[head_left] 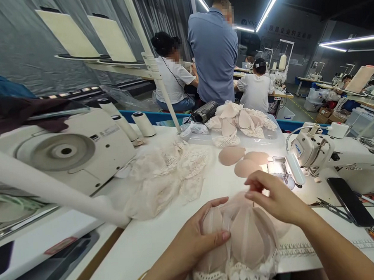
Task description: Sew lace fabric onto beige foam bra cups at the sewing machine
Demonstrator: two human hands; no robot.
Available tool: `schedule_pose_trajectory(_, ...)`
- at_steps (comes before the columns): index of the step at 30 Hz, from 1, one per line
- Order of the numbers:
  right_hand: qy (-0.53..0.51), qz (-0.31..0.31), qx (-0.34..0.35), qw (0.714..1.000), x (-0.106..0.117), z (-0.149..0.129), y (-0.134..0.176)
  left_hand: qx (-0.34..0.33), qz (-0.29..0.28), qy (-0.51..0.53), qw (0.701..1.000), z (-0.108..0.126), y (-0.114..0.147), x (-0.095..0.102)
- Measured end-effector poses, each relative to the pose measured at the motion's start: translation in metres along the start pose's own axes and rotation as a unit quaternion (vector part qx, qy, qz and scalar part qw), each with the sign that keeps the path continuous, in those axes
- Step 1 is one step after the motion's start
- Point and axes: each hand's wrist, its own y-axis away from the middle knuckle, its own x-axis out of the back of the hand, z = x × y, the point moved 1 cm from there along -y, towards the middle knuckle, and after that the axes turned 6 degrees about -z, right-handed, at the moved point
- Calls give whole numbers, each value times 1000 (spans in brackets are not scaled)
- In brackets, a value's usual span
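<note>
A pale pink bra (247, 236) with lace edging and sheer mesh over its padded cups hangs at the table's front edge. My left hand (206, 230) grips it between the cups, thumb on top and fingers behind. At the bra's upper edge, my right hand (270, 194) pinches the sheer mesh between thumb and fingers. Beyond the hands lie several loose beige cup pads (245, 168) on the white table. To the left spreads a heap of sheer lace pieces (172, 173).
A sewing machine (317, 151) with a lit lamp stands right, near a black phone (351, 201), thread snips (334, 210) and a ruler strip (299, 250). Behind, a clear tray (267, 139) holds more bras. Another machine (66, 151) and thread cones (143, 124) stand left. Several people work beyond.
</note>
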Motion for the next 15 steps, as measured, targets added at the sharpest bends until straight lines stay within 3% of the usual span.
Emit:
schedule_pose_trajectory(3, -11, -18, -65, 998, -5, -2, 43, -15, 0, -6, 1000, -6, -3, 5)
schedule_pose_trajectory(6, -62, -22, -73, 995, -30, 7, 71, -32, 3, -18, 999, -11, -1, 3)
schedule_pose_trajectory(10, -158, 4, -109, 981, -52, 20, 78, -45, -20, -12, 999, -15, 10, 0)
schedule_pose_trajectory(15, -165, -51, -96, 980, -40, 17, 76, -40, -99, -52, 993, -21, 23, 4)
